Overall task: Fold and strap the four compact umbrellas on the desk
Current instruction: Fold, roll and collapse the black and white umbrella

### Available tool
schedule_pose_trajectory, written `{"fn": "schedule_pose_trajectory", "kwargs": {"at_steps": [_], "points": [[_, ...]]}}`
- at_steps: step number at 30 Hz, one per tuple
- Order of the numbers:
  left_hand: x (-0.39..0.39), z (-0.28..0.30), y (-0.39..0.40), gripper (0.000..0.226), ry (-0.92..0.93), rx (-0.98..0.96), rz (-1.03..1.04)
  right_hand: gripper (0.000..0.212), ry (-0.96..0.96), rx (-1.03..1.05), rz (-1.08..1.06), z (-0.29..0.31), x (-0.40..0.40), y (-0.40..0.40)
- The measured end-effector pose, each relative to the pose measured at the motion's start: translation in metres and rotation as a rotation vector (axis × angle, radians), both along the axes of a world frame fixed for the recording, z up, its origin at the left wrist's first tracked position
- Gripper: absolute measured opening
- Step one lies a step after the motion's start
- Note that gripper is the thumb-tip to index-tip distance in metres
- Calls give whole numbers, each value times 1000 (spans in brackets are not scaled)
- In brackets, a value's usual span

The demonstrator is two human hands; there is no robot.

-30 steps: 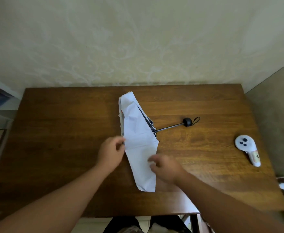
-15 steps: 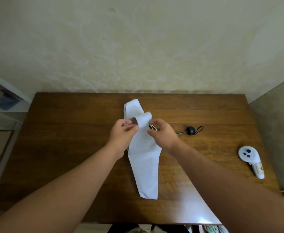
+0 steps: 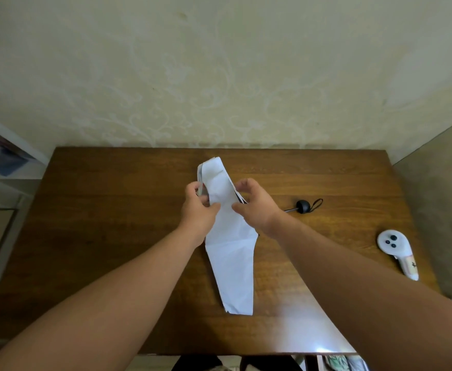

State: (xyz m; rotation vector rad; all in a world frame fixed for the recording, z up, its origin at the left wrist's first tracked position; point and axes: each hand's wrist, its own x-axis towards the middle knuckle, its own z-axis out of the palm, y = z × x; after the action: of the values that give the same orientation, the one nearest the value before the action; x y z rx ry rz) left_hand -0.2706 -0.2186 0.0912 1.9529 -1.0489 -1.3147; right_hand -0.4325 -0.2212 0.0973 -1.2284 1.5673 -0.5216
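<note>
So the white fabric compact umbrella is lying lengthwise down the middle of the brown wooden desk, canopy collapsed into a long flat strip, with its thin metal shaft poking out to the right and ending in a round black handle knob with a cord loop. Only this one umbrella is in view; I can't see the other three anywhere.

The left hand has its fingers pinched shut on the left edge of the canopy near the far end, and the right hand is curled around the right edge of the same stretch, thumb and fingers closing on the cloth.

Handling guess: the fabric looks thin, floppy and light, the kind that creases wherever you press it and slides back open if you let go. The ribs underneath should be stiff but bendy, so I'd grab along the panel edges, not yank at the middle. The shaft and knob are the only rigid bits, good for anchoring while wrapping. I can't make out the strap from here.

The desk is glossy, so the bundle may skate around a bit. A white handheld controller with dark buttons sits well apart near the right edge. Behind the desk is a pale cream patterned wall, so it's a tight corner.
</note>
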Motion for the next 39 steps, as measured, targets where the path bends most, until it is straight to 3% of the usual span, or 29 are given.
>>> {"fn": "schedule_pose_trajectory", "kwargs": {"at_steps": [4, 9, 16, 19, 22, 25, 30, 36, 39], "points": [[6, 2, 12, 69, -82, -98, -59, 67, -27, 40, -24, -4, -10, 9], [13, 15, 33, 72, -71, -197, -254, 22, -170, -28, -5, 7, -18, 20], [17, 37, 52, 69, -188, -325, -408, 2, -190, -193, 5, 38, -23, 34], [18, 40, 54, 69, -243, -307, -382, 12, -229, -176, -79, 38, -23, 36], [20, 41, 55, 65, -192, -251, -277, 15, -377, -103, -227, 32, -23, 39], [19, 44, 57, 74, -84, -236, -302, 12, -429, -74, -238, 31, -20, 44], [18, 59, 49, 70, 112, -241, -207, 6, -353, -80, -184, 42, -18, 47], [26, 71, 38, 38, -16, -250, -168, 10, -212, -83, -188, 47, -16, 46], [30, 68, 39, 35, -135, -290, -311, 8, -197, -103, -162, 47, -15, 43]]}}
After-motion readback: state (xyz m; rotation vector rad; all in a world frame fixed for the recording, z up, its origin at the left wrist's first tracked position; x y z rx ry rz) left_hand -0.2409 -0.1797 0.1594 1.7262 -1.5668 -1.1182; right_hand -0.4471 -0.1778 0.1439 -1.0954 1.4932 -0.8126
